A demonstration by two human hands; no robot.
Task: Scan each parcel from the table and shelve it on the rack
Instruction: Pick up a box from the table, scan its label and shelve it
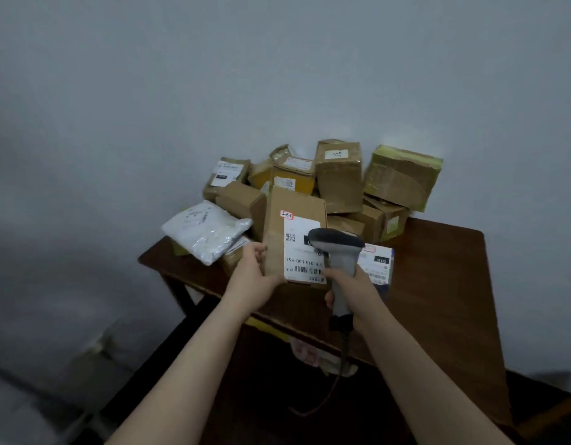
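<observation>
The dark wooden table (438, 284) fades into shadow at its near side, so its legs are hard to make out. At the table's back, a heap of brown cardboard parcels (340, 178) overlaps, and several show only corners. Above the table's front edge stands the held box (293, 213), brown cardboard and upright. Its white label reads upside down, and the head of the grey scanner (337, 248) partly covers it. The left hand (250, 274) grips the box's lower left edge. The right hand (354, 290) is wrapped round the scanner handle, just right of the box.
</observation>
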